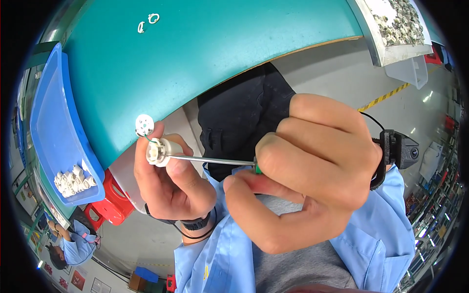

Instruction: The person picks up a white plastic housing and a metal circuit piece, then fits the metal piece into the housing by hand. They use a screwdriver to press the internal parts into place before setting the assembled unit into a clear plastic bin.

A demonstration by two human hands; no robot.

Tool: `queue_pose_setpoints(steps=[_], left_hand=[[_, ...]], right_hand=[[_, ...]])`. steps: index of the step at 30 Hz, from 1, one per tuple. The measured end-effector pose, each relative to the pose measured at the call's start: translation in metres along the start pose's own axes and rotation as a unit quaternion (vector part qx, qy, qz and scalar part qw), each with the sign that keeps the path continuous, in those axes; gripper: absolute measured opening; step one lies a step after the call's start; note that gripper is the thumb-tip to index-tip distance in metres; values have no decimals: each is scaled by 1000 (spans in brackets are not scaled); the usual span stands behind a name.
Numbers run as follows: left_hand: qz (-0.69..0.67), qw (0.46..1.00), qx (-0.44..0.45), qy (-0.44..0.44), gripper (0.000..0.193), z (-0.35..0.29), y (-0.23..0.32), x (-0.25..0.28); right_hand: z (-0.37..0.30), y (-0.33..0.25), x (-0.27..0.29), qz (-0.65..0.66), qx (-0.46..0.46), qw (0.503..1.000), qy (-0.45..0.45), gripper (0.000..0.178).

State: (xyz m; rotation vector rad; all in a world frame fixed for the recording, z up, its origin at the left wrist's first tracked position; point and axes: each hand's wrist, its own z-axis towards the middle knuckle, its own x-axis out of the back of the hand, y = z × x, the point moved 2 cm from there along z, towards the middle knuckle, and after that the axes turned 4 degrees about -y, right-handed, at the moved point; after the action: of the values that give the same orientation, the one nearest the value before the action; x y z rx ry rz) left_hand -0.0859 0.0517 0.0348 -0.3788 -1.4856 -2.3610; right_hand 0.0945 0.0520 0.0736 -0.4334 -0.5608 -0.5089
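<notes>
Teal workbench [210,44] as landmark: I view both of the wearer's hands in front of its near edge, toward its left part. The left hand [171,188] is closed around a white cylindrical fitting [156,152], thumb on the side nearer the wearer, with the open end of the fitting turned to the left. From that end a short green wire [151,139] leads to a perforated white disc [144,125], which stands apart from the fitting, beside the left index fingertip. The right hand [312,180], to the right of the fitting and likewise off the bench's near edge, grips a screwdriver [212,159] by its mostly hidden green handle. The metal shaft points left and reaches the fitting's side just above the thumb; I cannot tell whether its tip is inserted.

On the bench's far left part I note two white rings [153,19], near each other. Along its left end lies a blue tray [51,112], with white plastic parts [74,181] heaped in its near end. At the bench's right end a metal tray [382,51] holds many small pieces [403,24]; a translucent bin [414,71] sits lower, beneath that tray.
</notes>
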Motion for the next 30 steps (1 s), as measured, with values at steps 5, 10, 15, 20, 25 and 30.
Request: queue_pose_setpoints(steps=[5,10,15,20,25,30], left_hand=[[-54,997,47,4,41,-2,3,-1],[-52,996,75,-21,39,-4,3,1],[-33,999,13,3,41,-4,5,-8],[-203,968,145,-10,44,-3,8,-4],[-272,946,174,-24,45,-3,7,-4],[-257,950,178,-18,45,-2,10,-6]], right_hand=[[-1,7,-3,-41,57,996,52,37],[5,8,9,-67,68,995,-15,36],[14,12,20,-69,39,994,-69,37],[26,18,27,-67,10,991,-118,39],[2,12,12,-3,9,999,-39,40],[-3,11,10,37,8,999,19,40]])
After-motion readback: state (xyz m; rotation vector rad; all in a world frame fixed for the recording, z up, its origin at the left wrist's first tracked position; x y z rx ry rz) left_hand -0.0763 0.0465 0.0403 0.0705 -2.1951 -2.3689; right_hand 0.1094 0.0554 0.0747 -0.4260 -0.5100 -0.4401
